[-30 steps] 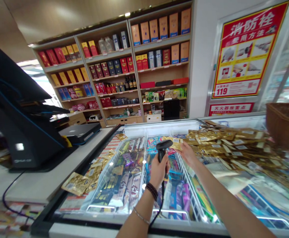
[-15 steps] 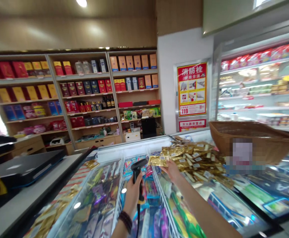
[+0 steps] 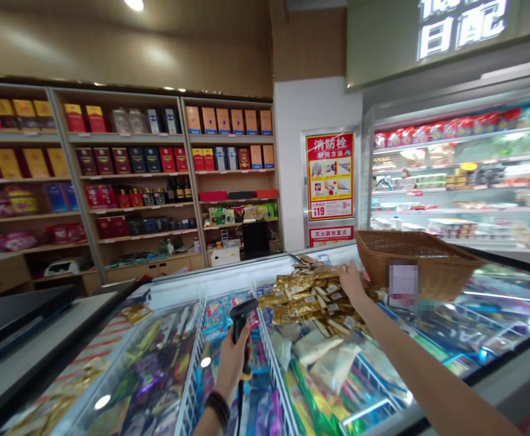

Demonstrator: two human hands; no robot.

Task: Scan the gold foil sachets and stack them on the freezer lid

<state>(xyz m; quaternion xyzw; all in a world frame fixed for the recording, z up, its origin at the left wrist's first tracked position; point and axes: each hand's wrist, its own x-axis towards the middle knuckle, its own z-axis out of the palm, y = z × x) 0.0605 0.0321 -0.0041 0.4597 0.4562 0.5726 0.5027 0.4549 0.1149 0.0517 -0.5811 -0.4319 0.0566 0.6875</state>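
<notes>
Scanner point(image 3: 243, 309) stands head-up in the closed grip of the left hand point(image 3: 231, 354), above the glass-topped freezer point(image 3: 174, 292). The right hand point(image 3: 351, 282) is at the far right edge of the pile of gold packets point(image 3: 308, 298) on the glass, just beside the wicker basket point(image 3: 446, 275); whether its fingers grip a packet cannot be determined.

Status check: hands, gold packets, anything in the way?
Left hand gripping scanner. Right hand at the heaped gold packets; whether it holds one, can't tell. Basket close beside right hand, might crowd it.
</notes>
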